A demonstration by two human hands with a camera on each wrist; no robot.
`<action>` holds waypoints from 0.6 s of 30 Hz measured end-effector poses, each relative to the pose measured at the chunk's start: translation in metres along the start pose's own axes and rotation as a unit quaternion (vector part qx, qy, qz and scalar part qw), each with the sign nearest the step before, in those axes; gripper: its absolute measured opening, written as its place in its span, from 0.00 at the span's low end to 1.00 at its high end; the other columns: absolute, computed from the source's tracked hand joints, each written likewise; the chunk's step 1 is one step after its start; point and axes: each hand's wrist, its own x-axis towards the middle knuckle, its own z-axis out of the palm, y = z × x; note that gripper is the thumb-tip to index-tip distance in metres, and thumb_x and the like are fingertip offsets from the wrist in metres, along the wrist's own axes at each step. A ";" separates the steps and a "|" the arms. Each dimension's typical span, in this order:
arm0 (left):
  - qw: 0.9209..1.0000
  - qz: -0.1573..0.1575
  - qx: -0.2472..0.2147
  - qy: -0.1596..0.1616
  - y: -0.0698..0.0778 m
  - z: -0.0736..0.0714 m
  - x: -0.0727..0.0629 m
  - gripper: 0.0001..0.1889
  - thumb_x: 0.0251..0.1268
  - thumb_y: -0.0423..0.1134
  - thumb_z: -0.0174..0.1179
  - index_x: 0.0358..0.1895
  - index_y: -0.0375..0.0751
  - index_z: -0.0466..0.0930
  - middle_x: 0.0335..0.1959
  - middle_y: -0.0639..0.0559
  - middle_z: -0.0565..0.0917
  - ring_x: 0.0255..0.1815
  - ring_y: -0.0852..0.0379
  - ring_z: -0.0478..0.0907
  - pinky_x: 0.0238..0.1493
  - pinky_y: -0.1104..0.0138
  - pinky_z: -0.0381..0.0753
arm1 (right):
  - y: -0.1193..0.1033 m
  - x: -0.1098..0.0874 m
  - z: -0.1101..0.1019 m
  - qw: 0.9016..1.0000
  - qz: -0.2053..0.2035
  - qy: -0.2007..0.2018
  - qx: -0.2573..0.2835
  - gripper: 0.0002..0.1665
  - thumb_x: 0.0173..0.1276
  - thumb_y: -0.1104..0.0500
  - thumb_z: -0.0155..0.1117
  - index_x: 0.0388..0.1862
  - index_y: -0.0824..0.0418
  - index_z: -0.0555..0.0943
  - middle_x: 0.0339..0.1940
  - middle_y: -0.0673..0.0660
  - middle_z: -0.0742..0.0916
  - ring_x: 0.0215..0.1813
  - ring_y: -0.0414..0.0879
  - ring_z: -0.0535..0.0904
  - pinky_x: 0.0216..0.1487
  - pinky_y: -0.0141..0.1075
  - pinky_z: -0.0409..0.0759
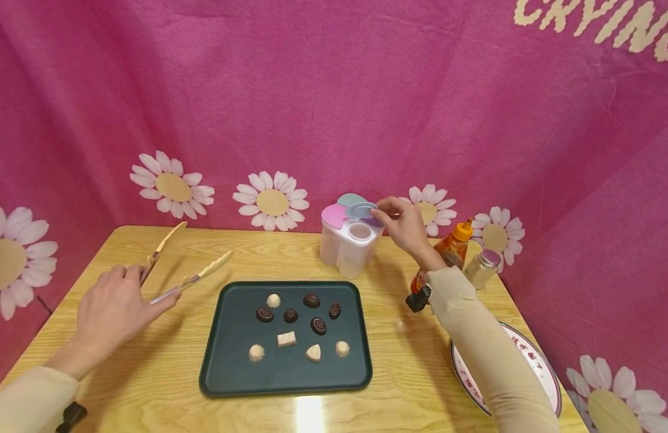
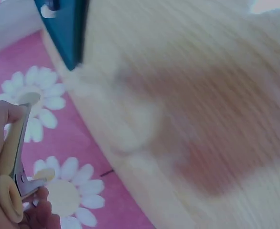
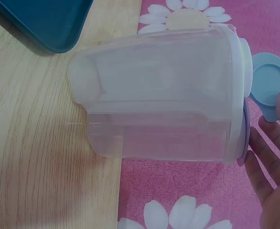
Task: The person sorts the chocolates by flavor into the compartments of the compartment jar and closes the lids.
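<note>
Spread tongs with cream-coloured tips [image 1: 214, 264] are gripped in my left hand [image 1: 114, 304], above the table left of the dark green tray [image 1: 231, 370]. In the left wrist view, the cream loop of the tongs [image 2: 8, 198] shows beside the fingers. My right hand [image 1: 408, 230] pinches the light blue flap lid [image 3: 269, 78] of a clear plastic storage container [image 3: 164, 86]. That lid is raised, baring a round opening [image 1: 360, 230] in the top. Pink [image 1: 334, 216] and teal lids [image 1: 351, 199] lie over other compartments; a purple one [image 3: 246, 133] is partly hidden.
Dark chocolates [image 1: 318, 326] and white chocolates [image 1: 286, 340] are scattered over the tray. Right of the container stand an amber squeeze bottle [image 1: 451, 245] with an orange cap and a purple-lidded jar [image 1: 481, 270]. A white plate [image 1: 542, 367] lies partly under my right sleeve.
</note>
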 end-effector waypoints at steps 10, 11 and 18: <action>0.997 0.053 -0.005 -0.054 0.030 -0.021 -0.005 0.45 0.49 0.71 0.73 0.55 0.30 0.82 0.42 0.35 0.83 0.40 0.41 0.78 0.26 0.54 0.76 | -0.001 -0.001 0.000 1.000 0.004 -0.002 0.007 0.12 0.74 0.57 0.71 0.47 0.65 0.87 0.46 0.65 0.92 0.50 0.57 0.90 0.54 0.51 0.88; 0.996 0.062 -0.004 -0.061 0.032 -0.023 -0.006 0.45 0.49 0.71 0.73 0.55 0.31 0.82 0.42 0.37 0.83 0.40 0.43 0.78 0.26 0.55 0.76 | -0.002 -0.001 0.000 1.000 0.003 -0.002 0.006 0.12 0.74 0.57 0.71 0.48 0.65 0.87 0.46 0.65 0.92 0.50 0.58 0.90 0.54 0.51 0.88; 0.990 0.122 0.002 -0.077 0.045 -0.027 -0.018 0.40 0.46 0.70 0.76 0.53 0.40 0.85 0.37 0.48 0.82 0.36 0.52 0.76 0.27 0.59 0.75 | -0.001 0.000 0.000 1.000 -0.002 -0.001 0.007 0.12 0.74 0.57 0.71 0.48 0.66 0.87 0.45 0.66 0.92 0.49 0.59 0.90 0.55 0.54 0.88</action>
